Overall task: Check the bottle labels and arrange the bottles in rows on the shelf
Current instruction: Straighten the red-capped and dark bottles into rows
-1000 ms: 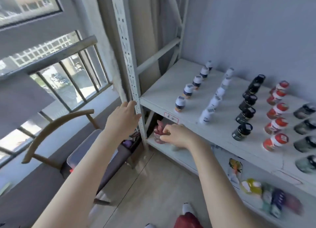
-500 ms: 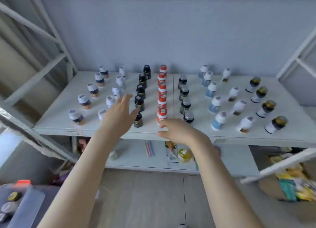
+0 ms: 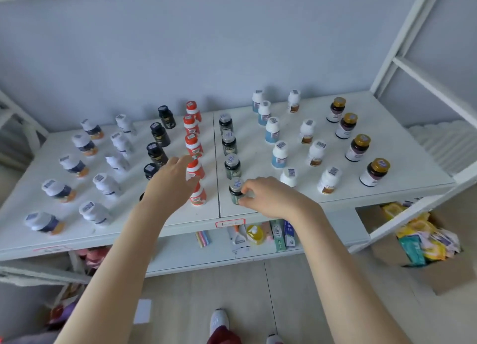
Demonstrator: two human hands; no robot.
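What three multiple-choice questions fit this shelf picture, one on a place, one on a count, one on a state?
1. Where is the box relative to the shelf?
A) on top of it
B) on the floor by its right end
C) on the floor by its left end

2. How many gold-capped bottles stand on the shelf?
A) two
B) four
C) six

3. What is the right hand doing?
A) hanging idle
B) pressing flat on the shelf
C) pinching the front silver-capped bottle

Answers:
1 B, the box sits on the floor below the shelf's right end.
2 B, four gold caps line the rightmost row.
3 C, thumb and fingers close on that upright bottle.
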